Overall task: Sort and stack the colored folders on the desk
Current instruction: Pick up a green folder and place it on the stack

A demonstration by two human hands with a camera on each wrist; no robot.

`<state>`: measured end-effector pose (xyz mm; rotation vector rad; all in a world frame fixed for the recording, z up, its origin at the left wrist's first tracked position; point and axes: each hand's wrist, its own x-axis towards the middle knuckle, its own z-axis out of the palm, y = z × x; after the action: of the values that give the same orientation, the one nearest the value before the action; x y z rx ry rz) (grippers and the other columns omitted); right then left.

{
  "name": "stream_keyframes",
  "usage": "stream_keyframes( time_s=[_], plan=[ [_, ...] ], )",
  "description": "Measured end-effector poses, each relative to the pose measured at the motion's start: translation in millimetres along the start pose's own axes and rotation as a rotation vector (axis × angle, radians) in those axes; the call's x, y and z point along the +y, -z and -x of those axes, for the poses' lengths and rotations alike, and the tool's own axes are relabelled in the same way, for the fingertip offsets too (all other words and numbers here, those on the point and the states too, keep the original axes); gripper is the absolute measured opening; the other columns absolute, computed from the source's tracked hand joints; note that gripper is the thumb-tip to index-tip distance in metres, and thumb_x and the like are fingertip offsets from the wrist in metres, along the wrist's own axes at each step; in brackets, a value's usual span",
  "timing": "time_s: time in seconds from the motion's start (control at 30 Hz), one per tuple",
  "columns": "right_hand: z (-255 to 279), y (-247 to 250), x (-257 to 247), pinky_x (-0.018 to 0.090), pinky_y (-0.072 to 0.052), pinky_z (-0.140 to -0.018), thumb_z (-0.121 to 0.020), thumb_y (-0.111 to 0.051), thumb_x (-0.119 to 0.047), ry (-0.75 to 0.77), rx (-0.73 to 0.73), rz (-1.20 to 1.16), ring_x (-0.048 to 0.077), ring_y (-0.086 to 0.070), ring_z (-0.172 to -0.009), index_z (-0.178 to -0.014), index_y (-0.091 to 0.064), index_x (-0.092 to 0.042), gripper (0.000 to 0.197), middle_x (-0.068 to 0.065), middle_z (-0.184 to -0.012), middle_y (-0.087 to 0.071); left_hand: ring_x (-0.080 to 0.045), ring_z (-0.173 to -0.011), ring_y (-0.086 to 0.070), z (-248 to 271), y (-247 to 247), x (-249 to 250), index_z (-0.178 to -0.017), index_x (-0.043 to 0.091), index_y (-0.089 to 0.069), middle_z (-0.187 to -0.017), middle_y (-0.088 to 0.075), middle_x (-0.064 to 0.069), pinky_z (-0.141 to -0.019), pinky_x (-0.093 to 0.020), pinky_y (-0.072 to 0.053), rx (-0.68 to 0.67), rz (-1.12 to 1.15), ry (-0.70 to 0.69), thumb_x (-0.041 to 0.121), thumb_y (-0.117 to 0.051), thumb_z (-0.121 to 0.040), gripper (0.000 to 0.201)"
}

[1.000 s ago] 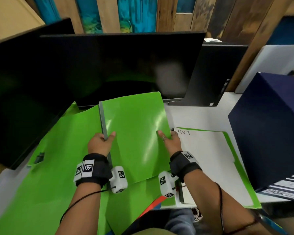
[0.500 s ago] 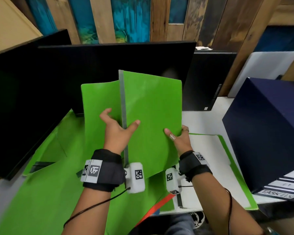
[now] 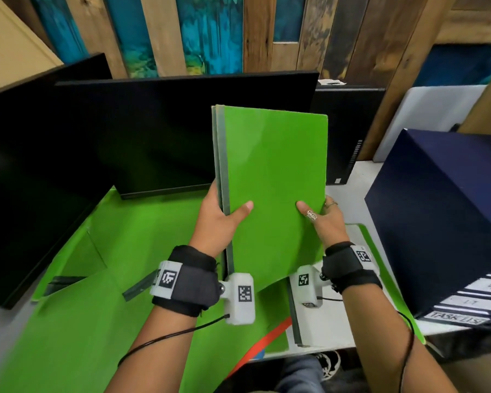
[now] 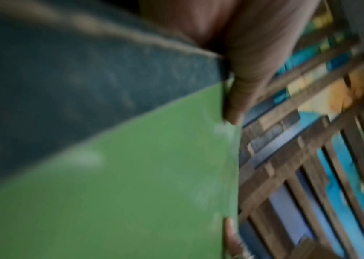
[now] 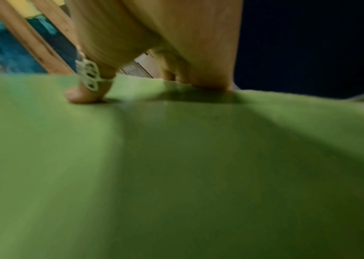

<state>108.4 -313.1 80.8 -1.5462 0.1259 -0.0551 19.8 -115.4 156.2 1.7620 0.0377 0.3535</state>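
Raised and closed since before: green folder (image 3: 272, 177), grey spine, upright | left hand (image 3: 220, 219) grips spine; right hand (image 3: 325, 219) pinches edge

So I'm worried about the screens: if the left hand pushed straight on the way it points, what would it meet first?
Probably the monitor: the left hand, gripping the green folder, points up toward it. Depth is unclear.

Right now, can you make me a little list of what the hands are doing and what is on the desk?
held thing: green folder, closed, lifted off the desk, nearly upright
left hand: grips the folder's grey spine edge, thumb on the front
right hand: grips the folder's right edge, thumb on the front
under it: open green folders lying flat
right side: dark blue box
behind: black monitor
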Motion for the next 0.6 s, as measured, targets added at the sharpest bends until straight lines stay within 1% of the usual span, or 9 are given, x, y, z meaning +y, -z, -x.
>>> stream_keyframes(
  time_s=[0.03,0.07,0.13,0.2,0.27,0.33,0.4,0.5,0.6],
  plan=[
    [-1.9,7.0,-1.1,0.037,-0.047,-0.101,-0.067,-0.081,-0.027,-0.014,0.050,0.092,0.018,-0.062,-0.100,-0.121,-0.053,-0.009,0.064,0.007,-0.117,-0.064,0.000,-0.113,-0.045,-2.6,-6.9,-6.7,-0.135,0.006,-0.035,-0.121,-0.048,0.009,-0.103,-0.014,-0.034,0.049,-0.012,0.008,0.006,-0.068,-0.082,0.063],
    [-2.9,14.6,0.2,0.037,-0.046,-0.101,-0.063,-0.082,-0.037,-0.044,0.097,0.196,0.021,-0.060,-0.106,-0.125,-0.051,-0.008,0.075,0.008,-0.121,-0.063,-0.002,-0.108,-0.047,-5.2,-15.3,-14.6,-0.132,0.003,-0.034,-0.115,-0.049,0.006,-0.095,-0.014,-0.037,0.083,-0.043,0.017,0.006,-0.068,-0.081,0.061],
    [-0.4,32.4,6.1,0.040,-0.044,-0.103,-0.056,-0.082,-0.050,-0.143,0.164,0.377,0.026,-0.056,-0.116,-0.129,-0.047,-0.009,0.090,0.010,-0.125,-0.060,-0.015,-0.102,-0.051,-7.8,-34.8,-30.4,-0.124,-0.001,-0.033,-0.108,-0.050,-0.002,-0.083,-0.013,-0.036,0.073,-0.167,0.103,0.008,-0.067,-0.083,0.055],
    [3.8,53.0,17.6,0.042,-0.043,-0.103,-0.059,-0.082,-0.050,-0.216,0.221,0.536,0.029,-0.055,-0.119,-0.129,-0.046,-0.011,0.088,0.010,-0.125,-0.060,-0.028,-0.110,-0.052,-8.4,-53.9,-50.1,-0.124,-0.003,-0.031,-0.113,-0.051,-0.013,-0.084,-0.023,-0.038,-0.058,-0.322,0.244,0.012,-0.062,-0.087,0.050],
    [8.6,74.4,27.5,0.048,-0.042,-0.102,-0.057,-0.080,-0.057,-0.279,0.256,0.693,0.031,-0.053,-0.120,-0.131,-0.043,-0.015,0.093,0.011,-0.128,-0.058,-0.033,-0.118,-0.050,-6.0,-72.8,-68.9,-0.136,-0.005,-0.023,-0.126,-0.051,-0.020,-0.090,-0.031,-0.041,-0.237,-0.449,0.342,0.014,-0.055,-0.091,0.059],
    [11.8,90.8,35.0,0.051,-0.038,-0.104,-0.060,-0.076,-0.061,-0.358,0.266,0.864,0.033,-0.047,-0.126,-0.139,-0.034,-0.018,0.099,0.013,-0.135,-0.050,-0.033,-0.117,-0.053,-3.1,-86.8,-86.5,-0.146,-0.003,-0.007,-0.126,-0.053,-0.024,-0.091,-0.034,-0.044,-0.354,-0.553,0.367,0.018,-0.053,-0.092,0.074],
    [14.6,102.6,39.7,0.053,-0.030,-0.107,-0.059,-0.073,-0.067,-0.435,0.276,0.983,0.034,-0.037,-0.134,-0.144,-0.024,-0.013,0.112,0.017,-0.143,-0.038,-0.034,-0.112,-0.056,-1.0,-100.0,-100.3,-0.148,-0.001,-0.001,-0.120,-0.057,-0.025,-0.091,-0.037,-0.047,-0.417,-0.624,0.362,0.023,-0.055,-0.092,0.081],
    [17.4,110.5,43.0,0.054,-0.023,-0.109,-0.048,-0.074,-0.073,-0.488,0.273,1.071,0.036,-0.030,-0.136,-0.146,-0.016,-0.009,0.131,0.019,-0.146,-0.030,-0.032,-0.111,-0.058,0.0,-112.6,-113.4,-0.147,0.000,-0.009,-0.120,-0.059,-0.021,-0.090,-0.035,-0.049,-0.475,-0.686,0.381,0.030,-0.057,-0.091,0.080],
    [17.7,118.9,47.4,0.054,-0.020,-0.111,-0.049,-0.074,-0.072,-0.550,0.236,1.141,0.038,-0.023,-0.139,-0.149,-0.005,-0.010,0.136,0.020,-0.151,-0.021,-0.033,-0.101,-0.064,0.5,-124.0,-120.9,-0.135,-0.002,-0.036,-0.114,-0.062,-0.021,-0.083,-0.038,-0.054,-0.536,-0.698,0.392,0.032,-0.058,-0.090,0.061]
  ],
)
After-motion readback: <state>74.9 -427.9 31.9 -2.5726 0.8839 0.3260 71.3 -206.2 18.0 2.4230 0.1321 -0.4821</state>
